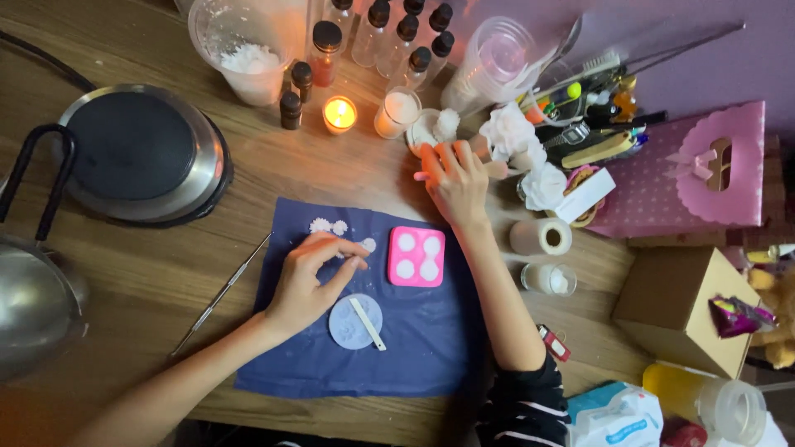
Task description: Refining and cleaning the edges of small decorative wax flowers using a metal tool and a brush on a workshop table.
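Centre of the frame, on the blue cloth (431, 348), left hand (310, 281) pinches a small white wax piece (368, 245) between thumb and fingertips; piece looks light, brittle, likely crumbly, best held by its edges; pink mould (416, 257) sits just beside, soft and flexible; right hand (455, 186) reaches up centre, fingers curled over a small white piece, grip unclear; lit candle (339, 114) and bottles crowd the top; free room lower on the cloth.
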